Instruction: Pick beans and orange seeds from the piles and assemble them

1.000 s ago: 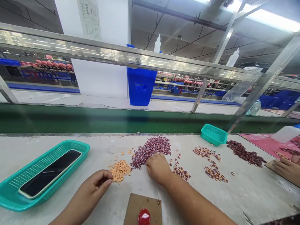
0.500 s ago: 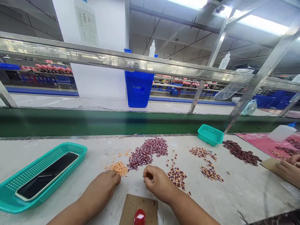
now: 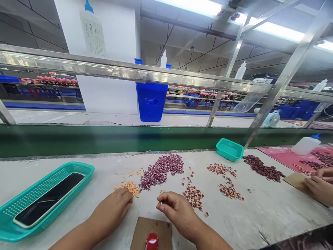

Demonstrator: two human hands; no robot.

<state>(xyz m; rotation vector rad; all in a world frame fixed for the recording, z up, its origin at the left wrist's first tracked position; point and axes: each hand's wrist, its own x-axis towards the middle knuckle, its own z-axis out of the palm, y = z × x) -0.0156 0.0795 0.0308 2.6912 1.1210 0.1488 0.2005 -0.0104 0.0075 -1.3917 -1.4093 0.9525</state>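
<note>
Fingers [image 3: 160,207] of right hand [image 3: 177,212] pinched, contents hidden; left hand [image 3: 111,212] curled by orange pieces [image 3: 131,188].

Small orange pieces [image 3: 131,188] lie in a loose heap just beyond the curled left hand [image 3: 111,211]. Maroon-and-cream pieces [image 3: 194,198] lie scattered just beside the right hand [image 3: 175,211], its fingertips [image 3: 160,206] pinched together.
</note>
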